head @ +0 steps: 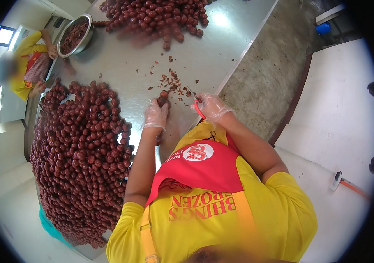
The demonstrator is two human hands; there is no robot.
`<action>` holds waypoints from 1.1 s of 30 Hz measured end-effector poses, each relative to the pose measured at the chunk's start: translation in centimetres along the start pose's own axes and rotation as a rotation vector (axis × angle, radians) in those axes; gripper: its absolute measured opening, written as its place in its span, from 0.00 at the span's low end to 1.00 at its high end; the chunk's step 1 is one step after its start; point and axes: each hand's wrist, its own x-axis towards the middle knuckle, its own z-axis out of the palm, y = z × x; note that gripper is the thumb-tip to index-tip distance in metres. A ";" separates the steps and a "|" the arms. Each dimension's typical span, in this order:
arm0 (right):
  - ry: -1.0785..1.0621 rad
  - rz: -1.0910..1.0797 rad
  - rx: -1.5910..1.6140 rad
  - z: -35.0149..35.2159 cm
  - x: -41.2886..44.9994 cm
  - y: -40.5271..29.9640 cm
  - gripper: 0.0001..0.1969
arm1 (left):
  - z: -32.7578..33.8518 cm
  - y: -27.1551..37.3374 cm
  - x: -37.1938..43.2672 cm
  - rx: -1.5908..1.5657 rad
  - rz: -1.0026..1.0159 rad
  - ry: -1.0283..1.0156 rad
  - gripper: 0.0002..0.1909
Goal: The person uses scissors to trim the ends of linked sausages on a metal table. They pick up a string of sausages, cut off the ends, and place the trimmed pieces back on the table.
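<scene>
My left hand [155,113], in a clear plastic glove, grips a short string of dark red sausage links [162,98], whose far end points at scattered trimmings. In my gloved right hand [211,107] is a pair of scissors [199,110] with red handles; the blades angle up and left, apart from the links. Small brown-red casing scraps [173,80] lie on the metal table [134,59] just beyond both hands. Beside my left forearm rises a large heap of linked sausages [82,144].
A second sausage pile [160,16] lies at the table's far end. Near the left edge stands a steel bowl [86,36] of dark scraps. A co-worker [31,65] in a yellow shirt and red apron works there. The table's raised edge [239,60] runs along the right, above a concrete floor [262,75].
</scene>
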 end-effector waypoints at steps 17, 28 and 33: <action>-0.089 -0.161 0.714 3.3 2.0 -1.9 0.18 | -3.1 -0.8 -4.5 -0.673 -0.038 0.035 0.18; -0.138 -0.367 0.104 -0.5 -0.5 -7.1 0.27 | -1.4 1.2 -5.2 -0.966 -0.087 -0.160 0.16; -0.306 -0.231 0.346 0.5 0.3 -4.9 0.24 | 0.4 0.6 -4.7 -1.013 -0.050 -0.161 0.16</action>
